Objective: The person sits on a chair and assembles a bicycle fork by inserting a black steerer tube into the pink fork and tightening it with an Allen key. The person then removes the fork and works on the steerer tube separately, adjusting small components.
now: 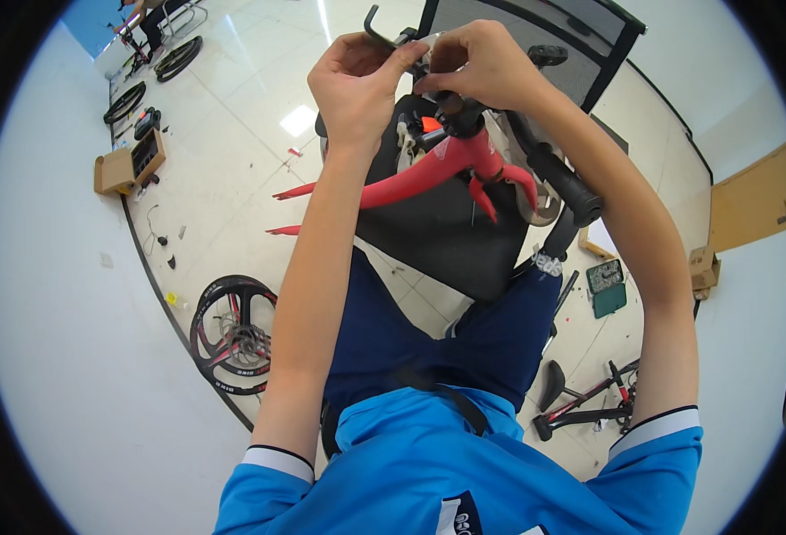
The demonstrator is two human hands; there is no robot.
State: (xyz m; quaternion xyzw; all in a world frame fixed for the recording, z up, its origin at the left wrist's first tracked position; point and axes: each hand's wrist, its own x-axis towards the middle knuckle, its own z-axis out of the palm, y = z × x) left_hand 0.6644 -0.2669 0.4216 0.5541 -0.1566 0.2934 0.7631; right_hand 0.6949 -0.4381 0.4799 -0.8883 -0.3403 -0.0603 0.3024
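Both hands are raised together at the top, over the black handlebar. My left hand is closed, its thumb and fingertips pinched beside a black hooked lever. My right hand is also closed, its fingertips pinched at the bar just right of the left thumb. What lies between the fingertips is too small to make out. Below them a red bicycle fork is joined under the handlebar, its prongs pointing left. A black rubber grip ends the bar near my right forearm.
A black chair seat lies under the fork, with a mesh backrest beyond. On the floor are a spoked wheel, a bicycle frame, a green case and an open cardboard box. A person sits far left.
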